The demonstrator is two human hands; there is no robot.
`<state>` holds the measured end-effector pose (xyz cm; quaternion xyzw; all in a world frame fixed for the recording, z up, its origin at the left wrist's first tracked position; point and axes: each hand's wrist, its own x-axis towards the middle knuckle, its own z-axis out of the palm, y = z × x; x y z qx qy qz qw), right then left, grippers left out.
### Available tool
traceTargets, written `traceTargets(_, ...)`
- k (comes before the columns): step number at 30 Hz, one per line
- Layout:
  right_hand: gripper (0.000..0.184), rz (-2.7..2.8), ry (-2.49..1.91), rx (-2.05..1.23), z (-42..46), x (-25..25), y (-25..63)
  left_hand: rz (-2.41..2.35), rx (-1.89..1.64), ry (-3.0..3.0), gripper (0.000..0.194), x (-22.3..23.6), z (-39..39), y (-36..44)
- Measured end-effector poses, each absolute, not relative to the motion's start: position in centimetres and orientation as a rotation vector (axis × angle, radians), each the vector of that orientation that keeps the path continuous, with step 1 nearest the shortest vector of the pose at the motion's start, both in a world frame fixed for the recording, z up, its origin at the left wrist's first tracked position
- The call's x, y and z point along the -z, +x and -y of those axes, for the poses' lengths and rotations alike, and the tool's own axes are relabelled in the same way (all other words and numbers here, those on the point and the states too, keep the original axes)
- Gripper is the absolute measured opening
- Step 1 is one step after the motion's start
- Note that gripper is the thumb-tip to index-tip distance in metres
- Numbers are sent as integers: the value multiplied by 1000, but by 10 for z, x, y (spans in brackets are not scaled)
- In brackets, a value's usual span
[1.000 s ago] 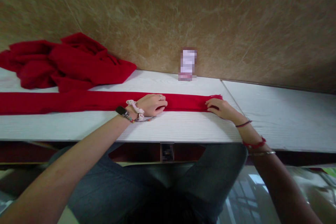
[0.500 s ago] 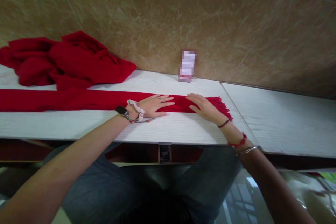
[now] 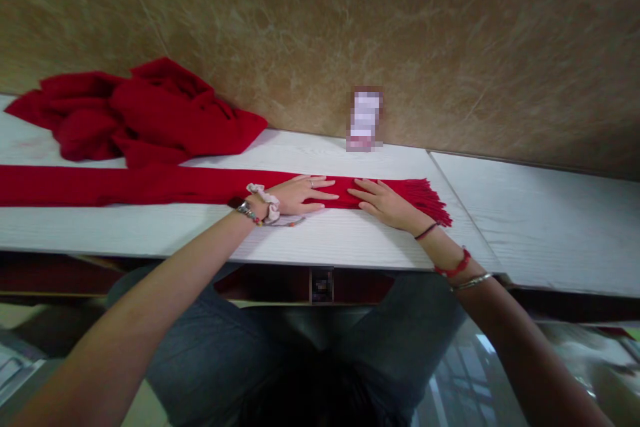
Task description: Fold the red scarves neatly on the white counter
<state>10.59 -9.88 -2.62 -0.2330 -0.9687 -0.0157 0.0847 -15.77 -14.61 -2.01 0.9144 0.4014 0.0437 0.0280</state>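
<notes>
A long red scarf [image 3: 150, 184] lies stretched along the white table [image 3: 330, 240], its fringed end [image 3: 429, 195] at the right. My left hand [image 3: 299, 193] lies flat on the scarf with its fingers stretched out, a ring on one finger. My right hand [image 3: 386, 204] rests flat on the scarf just right of it, fingers spread, close to the fringe. Neither hand holds anything. The fingertips of the two hands are a short gap apart.
A heap of red cloth [image 3: 145, 113] sits at the back left against the brown marbled wall [image 3: 320, 33]. A small blurred object [image 3: 365, 120] stands at the wall. A second white table top [image 3: 550, 213] adjoins on the right. My knees are under the table edge.
My right hand moved left from the scarf's fringed end and now lies flat on the scarf. My left hand opened from curled to flat. The fringe now lies fanned at the right.
</notes>
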Motion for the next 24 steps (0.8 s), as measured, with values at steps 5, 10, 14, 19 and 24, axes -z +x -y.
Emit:
traceTargets(5, 44, 2875, -750, -33, 99, 27, 107, -1167, -143, 2755, 30, 16, 144, -165)
traceTargets(10, 50, 2695, -894, -64, 96, 29, 97, -1147, -281, 2687, 27, 14, 145, -167)
traceTargets(14, 54, 2710, -933, -34, 97, 32, 80, -1154, -445, 2647, 28, 14, 146, -164)
traceTargets(19, 50, 2807, -954, -18, 100, 32, 81, -1220, -503, 2663, 29, 18, 144, -162)
traceTargets(24, 49, 2797, -997, -25, 99, 27, 86, -1415, -390, 2721, 38, 24, 144, -161)
